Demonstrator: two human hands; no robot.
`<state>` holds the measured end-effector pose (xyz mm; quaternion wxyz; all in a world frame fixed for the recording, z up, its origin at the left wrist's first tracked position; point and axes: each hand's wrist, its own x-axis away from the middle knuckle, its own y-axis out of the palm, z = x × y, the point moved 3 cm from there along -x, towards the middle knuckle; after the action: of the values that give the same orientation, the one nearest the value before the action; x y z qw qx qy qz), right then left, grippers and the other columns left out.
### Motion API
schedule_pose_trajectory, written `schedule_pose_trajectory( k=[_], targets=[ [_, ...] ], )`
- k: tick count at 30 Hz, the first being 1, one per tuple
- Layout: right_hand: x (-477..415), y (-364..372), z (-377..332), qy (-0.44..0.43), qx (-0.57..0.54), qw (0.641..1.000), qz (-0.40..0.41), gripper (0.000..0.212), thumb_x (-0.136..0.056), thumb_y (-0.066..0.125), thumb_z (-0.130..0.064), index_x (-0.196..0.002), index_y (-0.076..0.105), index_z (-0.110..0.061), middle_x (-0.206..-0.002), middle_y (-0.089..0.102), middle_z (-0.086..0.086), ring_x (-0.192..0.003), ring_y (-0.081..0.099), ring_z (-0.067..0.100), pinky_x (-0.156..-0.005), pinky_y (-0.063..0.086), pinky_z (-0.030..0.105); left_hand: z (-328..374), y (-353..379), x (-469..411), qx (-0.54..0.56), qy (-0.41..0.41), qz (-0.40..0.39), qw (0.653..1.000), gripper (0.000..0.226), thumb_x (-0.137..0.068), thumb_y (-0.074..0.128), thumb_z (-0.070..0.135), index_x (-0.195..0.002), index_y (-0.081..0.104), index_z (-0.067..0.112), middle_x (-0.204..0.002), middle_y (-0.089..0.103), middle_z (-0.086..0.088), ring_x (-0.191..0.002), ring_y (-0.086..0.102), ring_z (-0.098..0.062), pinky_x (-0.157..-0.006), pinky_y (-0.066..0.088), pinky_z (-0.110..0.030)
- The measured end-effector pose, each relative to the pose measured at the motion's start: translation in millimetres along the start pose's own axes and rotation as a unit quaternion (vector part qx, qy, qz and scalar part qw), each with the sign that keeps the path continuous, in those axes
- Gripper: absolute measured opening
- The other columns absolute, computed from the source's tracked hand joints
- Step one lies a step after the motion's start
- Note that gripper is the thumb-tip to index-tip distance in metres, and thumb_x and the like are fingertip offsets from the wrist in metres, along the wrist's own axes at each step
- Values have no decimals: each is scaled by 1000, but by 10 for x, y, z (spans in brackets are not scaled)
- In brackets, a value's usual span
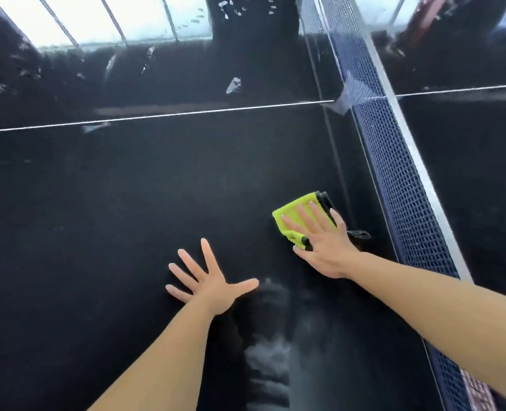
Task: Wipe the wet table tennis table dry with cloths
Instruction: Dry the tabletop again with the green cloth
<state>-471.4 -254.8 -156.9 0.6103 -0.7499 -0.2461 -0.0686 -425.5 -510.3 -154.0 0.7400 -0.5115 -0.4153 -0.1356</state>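
The dark, glossy table tennis table (103, 209) fills the head view, its wet surface mirroring windows at the top. A folded lime-green cloth (300, 207) with a black edge lies on it right of centre, close to the net. My right hand (320, 243) presses flat on the cloth, fingers spread and pointing away from me. My left hand (208, 280) rests palm down on the bare table lower and to the left, fingers splayed, holding nothing.
A blue mesh net (394, 161) with a grey top band runs diagonally from the top centre to the bottom right. A white centre line (157, 115) crosses the table. Pale water streaks (234, 84) sit beyond the line, and a hazy smear (271, 336) lies between my forearms.
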Motion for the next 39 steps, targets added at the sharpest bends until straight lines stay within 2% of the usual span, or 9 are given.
schedule_pose_trajectory(
  k=[8, 12, 15, 18, 21, 25, 31, 35, 39],
  targets=[
    [1972, 955, -797, 28, -64, 994, -84, 56, -92, 19, -63, -143, -4, -67, -157, -30, -23, -141, -39, 3, -114, -27, 38, -383, -41, 187, 21, 119, 82, 989, 82, -91, 58, 63, -158, 15, 44, -169, -10, -4, -155, -12, -31, -124, 2, -52],
    [2667, 1160, -1281, 31, -158, 974, -157, 54, -104, 35, -44, -154, 18, -46, -161, -17, -23, -143, -29, -3, -121, -15, 40, -649, -29, 382, 70, 226, 177, 955, 23, -94, 61, 49, -90, 72, 30, -123, 65, 2, -143, 35, -27, -108, 32, -39],
    [3071, 1214, -1504, 116, -272, 923, -247, 62, -93, 46, -65, -146, 42, -34, -154, 28, -17, -144, 21, 2, -121, 11, 31, -746, 94, 652, 111, 272, 186, 938, 34, -102, 50, 26, -81, 73, 13, -86, 60, 12, -131, 48, -27, -91, 32, -33],
    [3241, 1020, -1542, 182, -328, 891, -257, 48, -85, 52, -64, -103, 60, -21, -107, 62, -10, -95, 59, 7, -92, 48, 28, -825, 384, 819, 85, 315, 150, 933, 40, -106, 38, 26, -98, 77, 20, -129, 66, 4, -147, 31, -24, -116, 23, -40],
    [3256, 562, -1386, 197, -355, 891, -204, 21, -98, 52, -32, -85, 50, -16, -76, 48, -7, -61, 45, 4, -60, 39, 23, -841, 535, 912, 54, 321, 142, 935, 38, -107, 39, 33, -115, 75, 24, -153, 47, 2, -151, 20, -18, -122, 12, -37],
    [3100, 179, -914, 239, -460, 855, -6, 20, -102, 53, -27, -104, 67, -12, -97, 71, -4, -91, 69, 16, -86, 54, 32, -684, 319, 981, 122, 344, 193, 911, 18, -97, 63, 34, -98, 79, 26, -145, 56, 1, -145, 34, -20, -118, 21, -38],
    [2697, -136, -463, 299, -308, 865, 260, 36, -100, 49, -20, -134, 52, -32, -102, 67, 0, -94, 62, 26, -84, 48, 39, -613, 38, 748, 30, 204, 177, 962, 67, -99, 44, 59, -158, 21, 36, -168, 7, -5, -154, 6, -27, -121, 15, -47],
    [2219, 481, -312, 333, -124, 927, 123, 38, -99, 45, -31, -137, 44, -24, -146, 45, 4, -137, 40, 25, -112, 27, 48, -829, 184, 645, 5, 77, 96, 992, 109, -80, 52, 81, -158, -12, 39, -167, -19, 1, -154, -16, -28, -121, 2, -59],
    [1802, 961, -304, 416, -113, 903, 7, 72, -101, 19, -54, -155, -21, -28, -164, -25, -3, -151, -21, 18, -122, -1, 47, -812, 361, 670, 37, 3, 24, 999, 134, -61, 58, 92, -150, -30, 43, -160, -37, 5, -149, -32, -28, -115, -6, -69]
  ],
)
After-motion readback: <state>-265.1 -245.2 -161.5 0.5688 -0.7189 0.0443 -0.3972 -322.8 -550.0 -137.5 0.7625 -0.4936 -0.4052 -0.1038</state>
